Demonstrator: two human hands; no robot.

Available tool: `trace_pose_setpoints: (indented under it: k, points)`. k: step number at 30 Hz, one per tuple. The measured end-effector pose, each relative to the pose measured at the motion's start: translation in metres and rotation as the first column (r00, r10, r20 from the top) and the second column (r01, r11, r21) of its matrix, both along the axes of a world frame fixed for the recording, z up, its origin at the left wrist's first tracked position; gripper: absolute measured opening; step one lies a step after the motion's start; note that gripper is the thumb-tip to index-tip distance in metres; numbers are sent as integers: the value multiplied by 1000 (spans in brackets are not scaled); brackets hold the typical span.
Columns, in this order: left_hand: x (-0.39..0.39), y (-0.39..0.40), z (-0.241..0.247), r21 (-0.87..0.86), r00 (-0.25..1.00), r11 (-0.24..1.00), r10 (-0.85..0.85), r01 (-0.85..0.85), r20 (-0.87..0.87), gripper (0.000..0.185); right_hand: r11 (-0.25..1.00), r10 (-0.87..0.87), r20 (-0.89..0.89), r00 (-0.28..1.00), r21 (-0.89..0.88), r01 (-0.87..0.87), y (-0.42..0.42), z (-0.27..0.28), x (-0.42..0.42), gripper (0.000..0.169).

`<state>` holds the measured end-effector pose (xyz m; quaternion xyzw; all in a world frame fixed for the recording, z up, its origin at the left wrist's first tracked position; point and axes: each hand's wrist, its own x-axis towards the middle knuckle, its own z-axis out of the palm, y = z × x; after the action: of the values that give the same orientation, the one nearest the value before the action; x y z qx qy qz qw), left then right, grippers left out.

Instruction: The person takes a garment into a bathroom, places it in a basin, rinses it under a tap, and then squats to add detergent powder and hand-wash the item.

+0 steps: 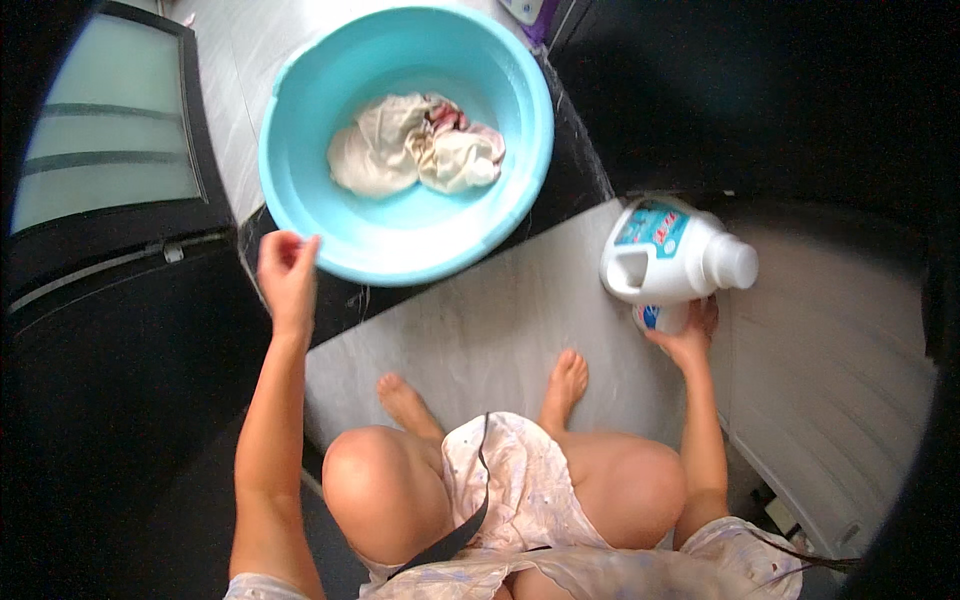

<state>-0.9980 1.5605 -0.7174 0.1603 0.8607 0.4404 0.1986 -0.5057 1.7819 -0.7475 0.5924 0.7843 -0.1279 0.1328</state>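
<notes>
A round light-blue plastic basin (405, 274) holds a crumpled bundle of cream and pinkish cloth (382, 150). My left hand (289, 281) is at the basin's lower left rim with its fingers curled. Blur hides whether it touches the rim or pinches anything small. To the right stands a large white plastic detergent jug (667, 262) with a side handle, a white cap and a teal label bearing writing. Close beside it, my right hand (690, 337) grasps a smaller white bottle (671, 319) with a blue mark, partly hidden by the jug.
The basin rests across a black stone threshold (337, 307) between grey marbled floor tiles (480, 315). A dark-framed frosted-glass door (120, 127) is at left, a pale ribbed panel (825, 360) at right. A white and purple package (534, 19) is partly visible behind the basin.
</notes>
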Motion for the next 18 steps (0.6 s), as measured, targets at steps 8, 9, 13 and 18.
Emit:
trace_pose_setpoints:
  k: [8,9,13,18]
  points:
    - [-33,-6,-53,129,917,956,205,-262,343,52,1000,21,-87,996,13,-20,-33,34,-12,93]
    - [-32,-2,-52,110,956,977,152,-184,250,48,1000,20,-73,997,-11,-20,-44,44,-22,93]
    - [-22,-5,-29,199,928,955,142,-220,344,44,934,127,-261,957,-293,-204,-56,86,-47,91]
    - [5,-10,6,-170,718,984,-88,-44,-690,71,811,427,-298,854,-292,-507,-58,137,-127,88]
